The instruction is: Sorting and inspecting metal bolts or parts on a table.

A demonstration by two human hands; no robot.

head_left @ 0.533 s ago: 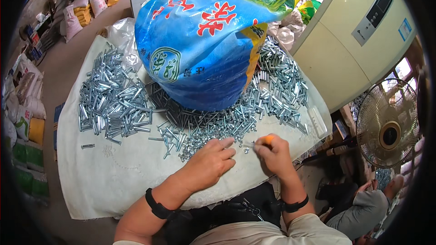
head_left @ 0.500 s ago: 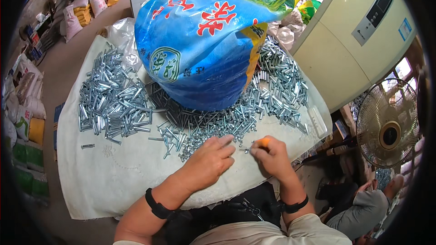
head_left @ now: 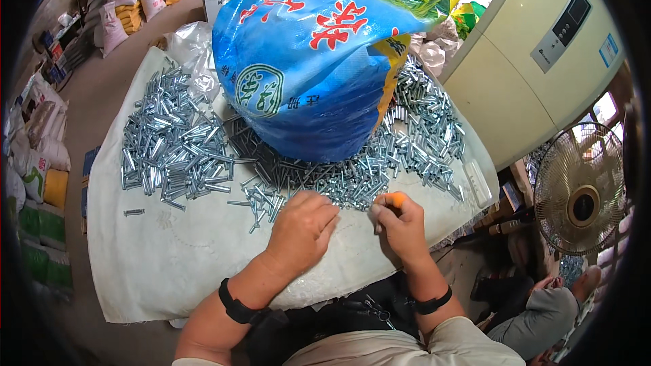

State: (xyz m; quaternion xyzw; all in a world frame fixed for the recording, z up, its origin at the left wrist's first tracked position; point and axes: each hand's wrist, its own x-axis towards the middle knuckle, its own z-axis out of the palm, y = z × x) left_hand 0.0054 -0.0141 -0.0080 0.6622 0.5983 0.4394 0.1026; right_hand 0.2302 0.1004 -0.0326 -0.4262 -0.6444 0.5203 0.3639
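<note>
Resting on white cloth (head_left: 169, 257) near desk's front edge, left hand (head_left: 302, 230), fingers curled together, fingertips touching bolts (head_left: 285, 183). Right hand (head_left: 400, 224) just beside it, fingers pinched together; small orange thing (head_left: 395, 198) at fingertips, grip unclear. Bolts heaped around big blue sack (head_left: 305, 74) at desk centre. Loose pile of metal sleeves (head_left: 169, 149) toward left edge.

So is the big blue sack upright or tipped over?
Upright: the blue sack stands on the white cloth, bolts heaped around its base.
</note>
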